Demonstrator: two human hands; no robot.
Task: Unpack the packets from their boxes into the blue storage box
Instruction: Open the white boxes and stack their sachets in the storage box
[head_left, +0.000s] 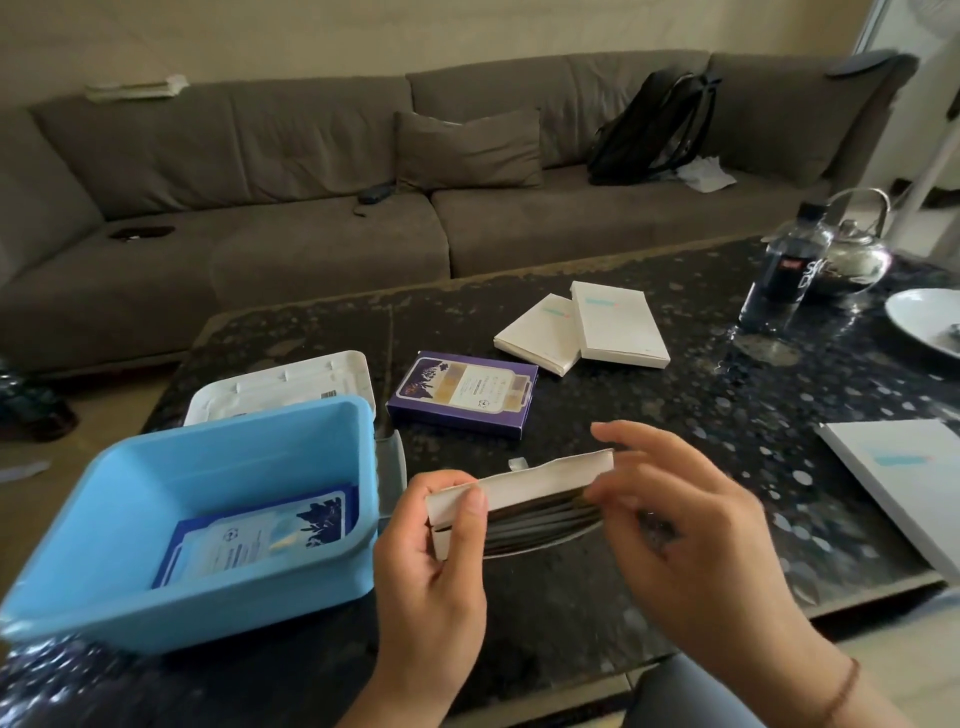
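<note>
Dark speckled table (649, 415) fronted a grey sofa (311, 171). Near centre, an opened white box (540, 483) was gripped by the left hand (431, 551), while the right hand's (685, 525) fingers were curled into its mouth, seemingly pinching the grey packets (540, 525); blur left this uncertain. Withdrawal and a leftward carry to the blue storage box (171, 597), already holding a packet, were judged next. A purple box (462, 392) and two white boxes (582, 327) lay beyond, clear of that path.
</note>
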